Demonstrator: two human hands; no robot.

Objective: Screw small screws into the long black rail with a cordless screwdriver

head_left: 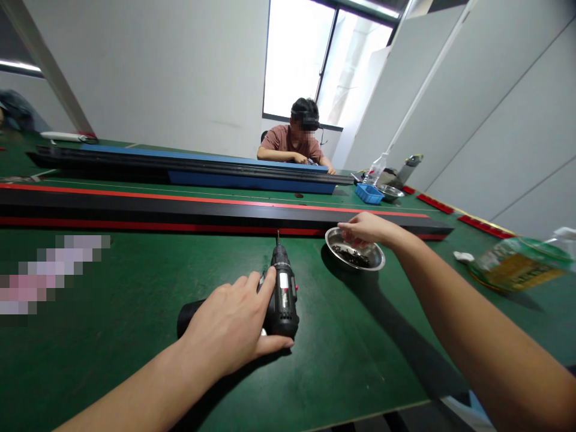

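My left hand (229,321) is wrapped round a black cordless drill (284,300) lying on its side on the green table, its bit (278,235) pointing away from me at the long bar. My right hand (365,229) reaches over the rim of a round metal bowl (379,261). Its fingers are drawn together and point down into the bowl; whatever they hold is hidden. Small dark pieces, apparently screws (353,258), lie in the bottom of the bowl. Just beyond the drill and bowl runs a long black bar with red strips (216,211).
Behind it lie long blue and black bars (202,165). A person (288,141) works across the table (112,360). A blue basket (369,193) and another metal bowl (390,192) stand at the far right. Nearer right are a green-and-yellow plastic container (517,264) and red strips (483,227).
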